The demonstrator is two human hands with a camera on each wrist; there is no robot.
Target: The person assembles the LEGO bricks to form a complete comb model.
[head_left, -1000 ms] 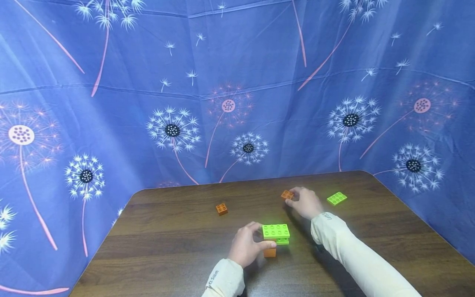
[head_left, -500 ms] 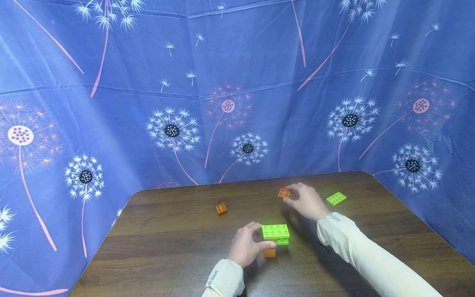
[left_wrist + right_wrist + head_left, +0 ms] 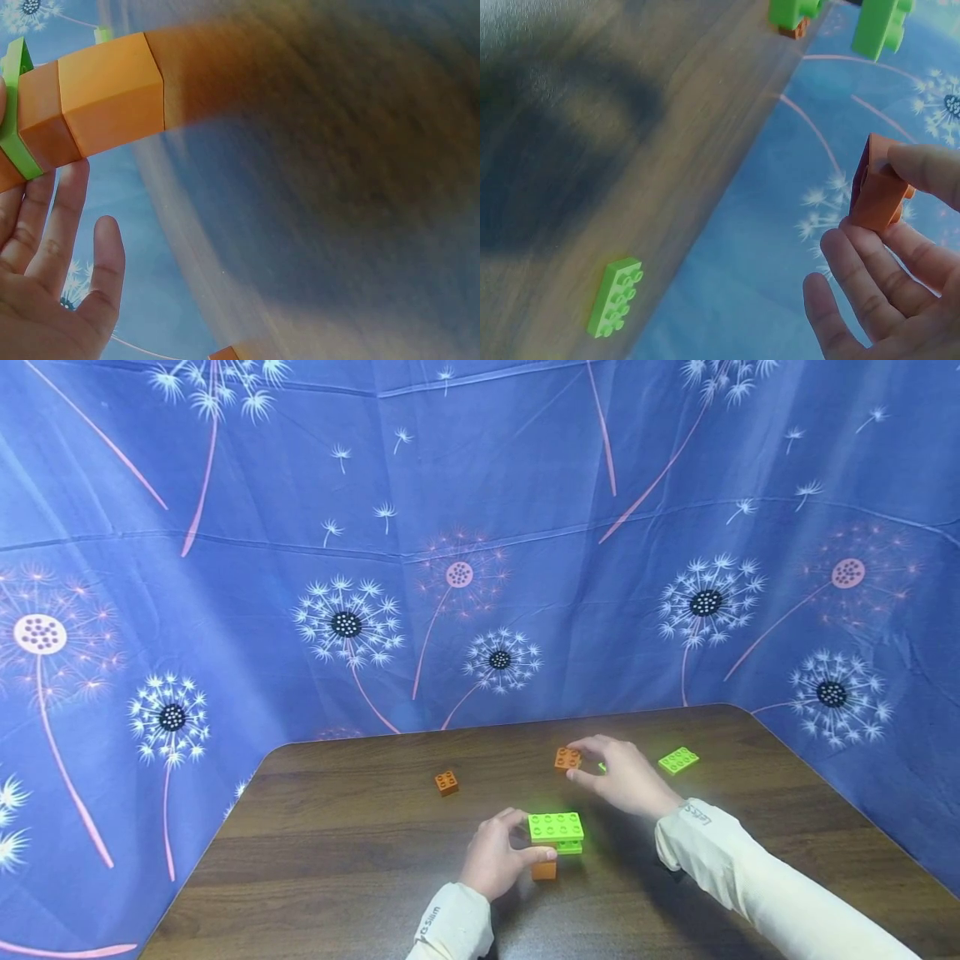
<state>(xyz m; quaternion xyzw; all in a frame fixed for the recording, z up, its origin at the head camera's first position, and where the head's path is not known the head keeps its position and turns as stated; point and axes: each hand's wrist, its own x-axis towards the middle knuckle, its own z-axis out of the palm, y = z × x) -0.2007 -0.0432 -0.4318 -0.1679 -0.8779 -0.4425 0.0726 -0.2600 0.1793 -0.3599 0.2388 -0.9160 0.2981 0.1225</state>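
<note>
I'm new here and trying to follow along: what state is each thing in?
Block stack: upright, held by the left grip.
Front orange block: lifted, studs up, pinched in the right grip.
Loose orange block: on the table, studs up.
Far-right green block: flat on the table, studs up.
Mostly hidden green piece: cannot tell.

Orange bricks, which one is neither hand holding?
The head view's leftmost brick, alone; another is in the right hand, others in the stack the left hand holds.
</note>
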